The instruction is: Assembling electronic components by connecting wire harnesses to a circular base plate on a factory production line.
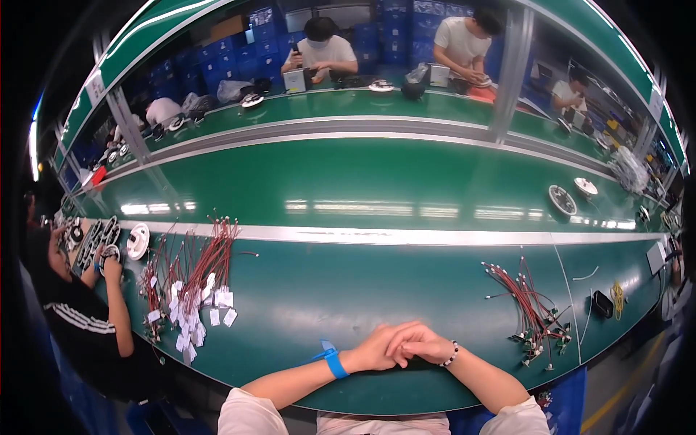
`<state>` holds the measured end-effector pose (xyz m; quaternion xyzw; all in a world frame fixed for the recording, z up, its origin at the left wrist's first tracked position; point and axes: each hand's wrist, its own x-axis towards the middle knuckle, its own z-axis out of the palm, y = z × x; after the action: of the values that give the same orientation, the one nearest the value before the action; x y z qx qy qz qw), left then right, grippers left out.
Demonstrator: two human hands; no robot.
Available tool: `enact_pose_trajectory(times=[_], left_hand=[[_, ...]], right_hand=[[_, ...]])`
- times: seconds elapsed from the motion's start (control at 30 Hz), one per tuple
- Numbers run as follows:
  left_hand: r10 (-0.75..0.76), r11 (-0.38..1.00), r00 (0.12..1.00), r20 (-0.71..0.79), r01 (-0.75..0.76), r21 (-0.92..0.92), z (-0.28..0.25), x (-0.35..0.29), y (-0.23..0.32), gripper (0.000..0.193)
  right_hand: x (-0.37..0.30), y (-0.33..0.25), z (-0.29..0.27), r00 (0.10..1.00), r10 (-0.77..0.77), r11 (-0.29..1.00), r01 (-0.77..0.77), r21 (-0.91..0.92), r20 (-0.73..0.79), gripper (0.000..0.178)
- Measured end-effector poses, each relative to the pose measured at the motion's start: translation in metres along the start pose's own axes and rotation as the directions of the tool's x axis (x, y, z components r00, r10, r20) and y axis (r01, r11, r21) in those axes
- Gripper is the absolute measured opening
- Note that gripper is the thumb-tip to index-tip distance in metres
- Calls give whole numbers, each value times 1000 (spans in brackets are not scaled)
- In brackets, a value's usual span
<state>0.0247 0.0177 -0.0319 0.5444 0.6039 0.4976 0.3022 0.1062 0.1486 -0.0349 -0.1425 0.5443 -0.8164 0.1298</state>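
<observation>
My left hand (372, 351), with a blue strap (334, 362) on its wrist, rests at the near edge of the green table. Clasped together with it is my right hand (424, 343), which has a beaded bracelet (454, 353) at the wrist. The fingers of both are folded closed against each other, and no object shows between them; part of the left fingers is hidden. To the right lies a spread bunch of red and black wires (533, 301) with small green boards at their near ends. A larger bunch of red wires (210, 261) with white tags (190, 322) lies to the left.
A black box-shaped item (601, 304) and a coiled yellow cable (618, 299) sit at the right. A co-worker (87, 312) at the left handles a round part beside a white disc (138, 241). Beyond the pale strip, round white parts (562, 200) lie on the far table; several people work behind.
</observation>
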Motion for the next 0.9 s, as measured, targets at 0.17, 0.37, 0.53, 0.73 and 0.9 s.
enact_pose_trajectory(times=[0.17,0.37,0.53,0.73,0.9], left_hand=[[110,993,991,-75,-106,60,5,-4,-17,66],[109,993,993,-53,-106,59,5,3,-24,73],[119,993,987,107,-116,-36,1,6,-11,78],[5,972,998,69,12,-234,-4,-3,-24,83],[76,968,996,48,-62,-244,-1,3,-19,77]], right_hand=[[4,-6,-1,1000,12,999,-14,-48,-26,25],[2,-1,3,971,160,985,-169,-39,-179,29],[-3,12,-3,993,67,996,-61,65,-102,29],[4,17,4,970,-24,974,77,212,-242,15],[5,27,7,922,-86,963,175,207,-378,14]])
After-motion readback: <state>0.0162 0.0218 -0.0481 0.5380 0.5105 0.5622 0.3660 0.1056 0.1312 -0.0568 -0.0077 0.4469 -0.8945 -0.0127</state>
